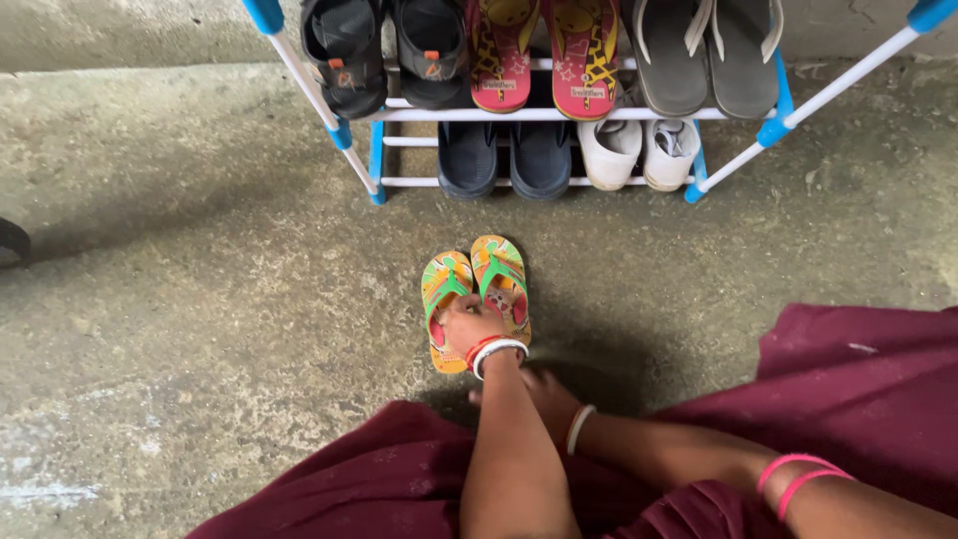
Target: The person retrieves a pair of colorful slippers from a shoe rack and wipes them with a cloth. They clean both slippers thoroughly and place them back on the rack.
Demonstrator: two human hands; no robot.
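A concrete floor (pixel 200 299) spreads beneath a white-and-blue shoe rack (pixel 559 115) loaded with sandals, flip-flops and shoes. In front of it, well apart, lies a pair of small orange-and-green flip-flops (pixel 479 289), side by side. The left hand (pixel 469 324), bangled, rests on their heels, fingers curled over them. The right hand (pixel 544 394) lies behind the left forearm, mostly hidden; its grip cannot be told.

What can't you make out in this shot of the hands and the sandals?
- Head view: the left hand covers the heels of the orange-green flip-flops, and its grip is unclear.
- Head view: the right hand is mostly hidden behind the left forearm.
- Head view: the top of the shoe rack is cut off by the frame's upper edge.
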